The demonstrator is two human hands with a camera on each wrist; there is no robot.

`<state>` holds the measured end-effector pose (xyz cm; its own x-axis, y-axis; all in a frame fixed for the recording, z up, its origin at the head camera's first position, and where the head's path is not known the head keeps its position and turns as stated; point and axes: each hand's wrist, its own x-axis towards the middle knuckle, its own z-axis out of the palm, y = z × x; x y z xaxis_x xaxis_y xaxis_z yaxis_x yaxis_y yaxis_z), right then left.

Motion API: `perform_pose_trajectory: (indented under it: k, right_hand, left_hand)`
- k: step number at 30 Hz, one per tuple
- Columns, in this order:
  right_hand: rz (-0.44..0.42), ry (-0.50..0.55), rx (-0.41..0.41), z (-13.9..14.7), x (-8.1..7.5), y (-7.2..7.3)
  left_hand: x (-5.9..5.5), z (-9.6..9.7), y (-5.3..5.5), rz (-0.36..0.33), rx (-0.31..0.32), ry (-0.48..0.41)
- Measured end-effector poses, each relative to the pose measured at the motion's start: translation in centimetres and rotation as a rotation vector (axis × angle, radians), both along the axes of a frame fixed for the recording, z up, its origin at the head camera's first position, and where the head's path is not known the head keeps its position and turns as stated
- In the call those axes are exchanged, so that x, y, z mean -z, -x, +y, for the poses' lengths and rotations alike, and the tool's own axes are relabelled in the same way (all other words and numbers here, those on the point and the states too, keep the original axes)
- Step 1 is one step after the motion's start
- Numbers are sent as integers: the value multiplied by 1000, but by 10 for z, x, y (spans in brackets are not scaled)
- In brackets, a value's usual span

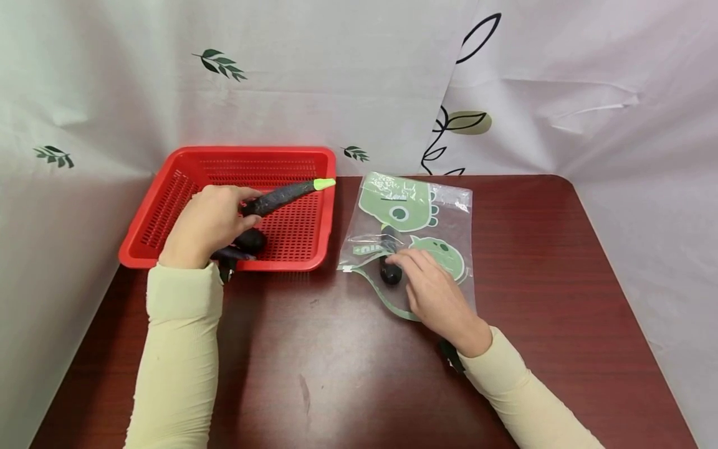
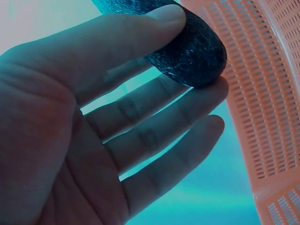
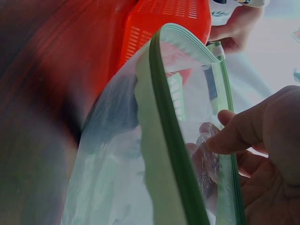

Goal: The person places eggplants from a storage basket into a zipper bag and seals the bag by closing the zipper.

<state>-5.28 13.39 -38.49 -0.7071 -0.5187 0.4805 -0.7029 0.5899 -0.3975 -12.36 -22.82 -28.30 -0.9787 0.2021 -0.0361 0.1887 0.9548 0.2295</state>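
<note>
My left hand (image 1: 209, 218) pinches a long dark eggplant (image 1: 286, 196) with a pale green stem end, holding it above the red basket (image 1: 327, 234). Its rounded dark end (image 2: 197, 56) lies between thumb and fingers in the left wrist view. Other dark eggplants (image 1: 250, 240) lie in the basket under that hand. At the mouth of a clear zip bag (image 1: 449, 206) with green dinosaur prints, my right hand (image 1: 434, 290) pinches the film by the green zip edge (image 3: 166, 122). Another dark eggplant (image 1: 391, 272) lies in the bag, partly covered by the right fingers.
The basket and bag stand side by side on a dark red-brown wooden table (image 1: 348, 374). A white slider (image 1: 348, 269) sits at the bag's left corner. Pale cloth (image 1: 314, 81) with leaf prints hangs behind and at both sides.
</note>
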Motion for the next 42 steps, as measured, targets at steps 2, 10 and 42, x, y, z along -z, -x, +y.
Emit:
perform_pose_trajectory:
  k: [2,10,42]
  right_hand:
    - [0,-2,1,0,0,1]
    - [-9,-26,9,2,-2,0]
    - [-113,-50,-71,17,-18,13]
  left_hand:
    - [1,2,-5,5,-2,-10]
    - [6,15,-22,20,12,-17]
    - [14,54,-79,106,-25,-201]
